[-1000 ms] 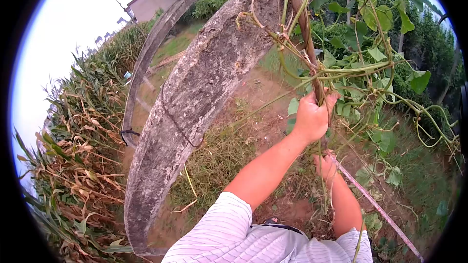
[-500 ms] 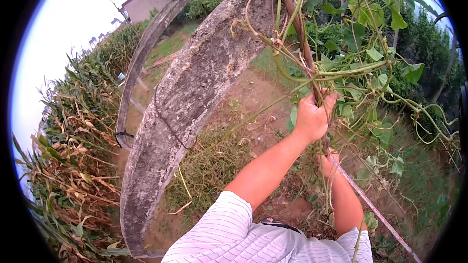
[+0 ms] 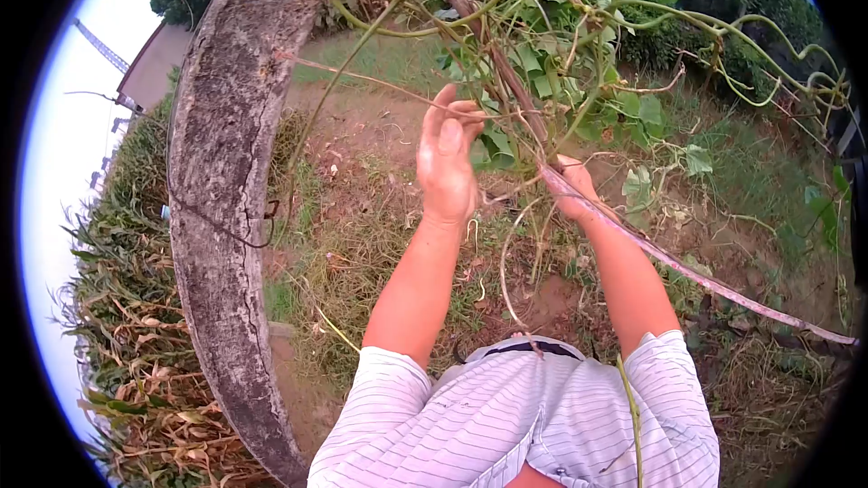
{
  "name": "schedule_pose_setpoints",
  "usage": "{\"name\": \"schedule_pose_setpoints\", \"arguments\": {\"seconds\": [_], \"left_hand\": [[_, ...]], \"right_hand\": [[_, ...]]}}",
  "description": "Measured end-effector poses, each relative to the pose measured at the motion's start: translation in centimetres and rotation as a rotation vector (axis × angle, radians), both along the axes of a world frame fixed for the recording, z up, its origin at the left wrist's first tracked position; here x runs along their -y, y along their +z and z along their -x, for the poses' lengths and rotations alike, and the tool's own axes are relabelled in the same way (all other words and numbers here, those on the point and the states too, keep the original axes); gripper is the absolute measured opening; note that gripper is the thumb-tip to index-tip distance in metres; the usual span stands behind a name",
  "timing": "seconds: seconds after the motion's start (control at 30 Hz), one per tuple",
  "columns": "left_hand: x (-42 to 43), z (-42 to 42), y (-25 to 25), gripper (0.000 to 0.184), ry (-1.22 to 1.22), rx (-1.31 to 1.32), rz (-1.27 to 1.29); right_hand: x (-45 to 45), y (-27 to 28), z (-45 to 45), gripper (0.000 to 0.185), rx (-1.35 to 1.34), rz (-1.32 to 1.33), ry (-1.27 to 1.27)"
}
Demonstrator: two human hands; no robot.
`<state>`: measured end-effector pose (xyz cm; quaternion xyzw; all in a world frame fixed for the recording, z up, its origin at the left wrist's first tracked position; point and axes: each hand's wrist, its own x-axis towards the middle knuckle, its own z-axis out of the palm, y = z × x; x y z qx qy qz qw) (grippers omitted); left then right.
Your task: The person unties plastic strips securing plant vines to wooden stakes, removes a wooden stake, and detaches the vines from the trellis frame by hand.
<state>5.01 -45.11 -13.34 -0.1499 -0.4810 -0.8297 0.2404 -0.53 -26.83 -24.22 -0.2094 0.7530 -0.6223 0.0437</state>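
My left hand (image 3: 447,163) is raised left of the brown woody stem (image 3: 515,81), apart from it. Its fingers are parted and slightly bent, and a thin dry tendril (image 3: 380,83) passes across them. Lower and to the right, my right hand (image 3: 573,188) is closed round the pinkish, mottled strip (image 3: 701,278), which runs from the stem down to the right edge. Green vines (image 3: 542,23) with leaves tangle round the upper part of the stem. Some of my right fingers are hidden behind the strip.
A curved, rough concrete beam (image 3: 217,154) stands on the left, with a dark wire (image 3: 212,228) round it. Corn plants (image 3: 149,334) grow beyond it. Leafy vines spread to the upper right, over ground (image 3: 362,140) with dry weeds.
My left hand has let go of the stem and moved left. My right hand has risen with the strip, whose far end swung up and right. The view has shifted, with the beam further left.
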Motion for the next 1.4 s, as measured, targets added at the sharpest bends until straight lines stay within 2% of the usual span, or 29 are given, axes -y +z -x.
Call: {"name": "schedule_pose_setpoints", "arguments": {"seconds": [0.07, 0.1, 0.17, 0.2, 0.23, 0.27, 0.33, 0.37, 0.4, 0.47, 0.53, 0.6, 0.63, 0.67, 0.73, 0.77, 0.83, 0.9, 0.97, 1.0, 1.07, 1.13, 1.23, 1.33, 1.4], "left_hand": [[2.8, -1.5, -6.2, 0.042, 0.124, 0.169, -0.053], [3.0, -2.3, -8.7, 0.039, 0.203, 0.405, 0.01], [1.7, -3.9, -11.2, 0.039, -0.002, 0.742, 0.425], [1.2, -4.1, -13.3, 0.039, -0.039, 0.763, 0.443], [0.5, -3.8, -15.4, 0.04, -0.148, 0.743, 0.677], [-0.1, -3.5, -17.3, 0.041, -0.255, 0.702, 0.904], [-1.9, -2.4, -17.7, 0.042, -0.337, 0.751, 0.927], [-3.0, -1.8, -17.6, 0.044, -0.388, 0.799, 0.946], [-3.9, -1.6, -18.0, 0.044, -0.425, 0.778, 0.963], [-5.2, -1.9, -20.2, 0.044, -0.571, 0.129, 1.395], [-6.3, -2.1, -23.2, 0.042, -0.748, 0.11, 1.448], [-7.6, -1.3, -25.1, 0.04, -1.069, -0.099, 1.422], [-10.5, -1.5, -20.8, 0.035, -1.065, 0.05, 1.542], [-12.0, -1.5, -20.1, 0.035, -1.109, 0.037, 1.549], [-14.7, -1.8, -20.4, 0.029, -0.794, 0.042, 1.701], [-15.6, -2.0, -20.3, 0.026, -0.807, 0.12, 1.747], [-16.8, -2.3, -21.3, 0.026, -0.874, 0.077, 1.766], [-17.9, -2.5, -21.7, 0.026, -0.974, 0.106, 1.762], [-19.1, -3.3, -22.9, 0.026, -0.947, 0.072, 1.795], [-19.6, -3.8, -23.5, 0.026, -0.915, 0.043, 1.834], [-21.9, -4.4, -22.7, 0.025, -0.919, 0.036, 1.869], [-24.0, -4.3, -23.7, 0.025, -0.909, -0.095, 1.841], [-27.2, -3.3, -25.0, 0.025, -0.888, -0.294, 1.872], [-30.7, -2.0, -27.3, 0.027, -0.929, -0.282, 1.998], [-32.3, -0.9, -30.1, 0.028, -1.072, -0.412, 2.107]], "right_hand": [[-0.1, 0.2, -0.4, 0.018, 0.017, 0.018, -0.031], [-0.1, 0.4, -0.8, 0.017, 0.026, 0.054, -0.017], [0.5, -0.7, -0.8, 0.02, 0.058, 0.1, -0.041], [1.0, -2.2, -0.3, 0.027, 0.029, 0.048, -0.027], [1.3, -2.6, -0.6, 0.035, -0.004, -0.01, -0.013], [1.5, -3.0, -1.3, 0.035, 0.012, -0.012, -0.042], [1.9, -1.7, -2.9, 0.044, 0.095, -0.226, -0.19], [2.3, -2.2, -3.5, 0.048, 0.029, -0.26, -0.248], [2.7, -3.1, -4.1, 0.053, -0.037, -0.298, -0.308], [2.2, -3.1, -5.8, 0.065, -0.101, -0.341, -0.344], [2.2, -3.8, -6.4, 0.07, -0.185, -0.318, -0.44], [2.6, -3.8, -7.5, 0.071, -0.197, -0.332, -0.551], [2.4, -3.7, -8.4, 0.072, -0.233, -0.358, -0.624], [2.0, -3.6, -9.8, 0.072, -0.209, -0.359, -0.661], [1.2, -3.0, -13.0, 0.068, -0.349, -0.336, -0.655], [0.1, -2.5, -14.8, 0.068, -0.329, -0.348, -0.689], [-2.2, -3.0, -19.8, 0.06, -0.444, -0.149, -0.579], [-5.0, -5.0, -24.3, 0.042, -0.365, -0.146, -0.633], [-7.9, -9.3, -28.3, 0.028, -0.055, -0.199, -0.686], [-8.6, -11.4, -30.1, 0.021, 0.179, -0.103, -0.763], [-10.5, -15.2, -32.9, 0.02, 0.463, -0.082, -0.812], [-11.5, -19.1, -35.2, 0.022, 0.501, -0.166, -0.875], [-11.9, -22.6, -36.3, 0.024, 0.663, -0.016, -0.982], [-11.9, -25.6, -35.6, 0.023, 0.641, 0.138, -1.068], [-11.8, -27.6, -34.7, 0.023, 0.677, 0.239, -1.099]]}}
